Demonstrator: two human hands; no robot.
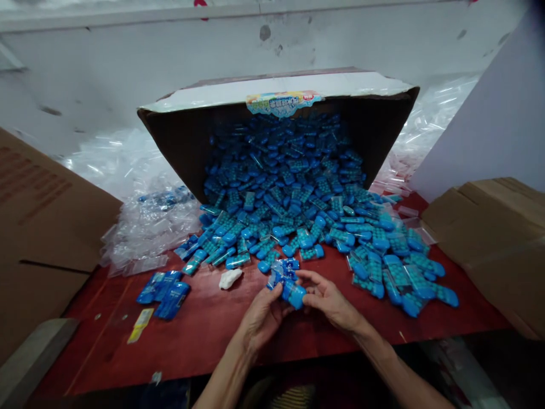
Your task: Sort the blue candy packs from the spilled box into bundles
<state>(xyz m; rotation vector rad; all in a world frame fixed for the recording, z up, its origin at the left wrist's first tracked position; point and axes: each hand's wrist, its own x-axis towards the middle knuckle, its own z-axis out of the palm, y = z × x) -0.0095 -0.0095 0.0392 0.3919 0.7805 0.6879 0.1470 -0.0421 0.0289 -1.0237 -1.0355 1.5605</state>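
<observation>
My left hand (266,312) is closed, its thumb pressing a crinkled blue printed plastic sleeve (281,271). Just below the sleeve, a small blue-capped container (294,295) sits between my hands. My right hand (330,301) pinches this container from the right with thumb and fingers. Whether the container is partly inside the sleeve, I cannot tell. Beyond my fingers lies a big heap of similar clear containers (293,193) with blue caps and teal pellets, spilling out of a tipped box (179,147).
On the red tabletop (204,341) at left are several flat blue sleeves (170,292), a yellow-and-white slip (140,325) and a crumpled white piece (230,278). Clear plastic pieces (149,227) pile up beside the box. Cardboard boxes (46,227) flank the left, another carton (489,238) the right.
</observation>
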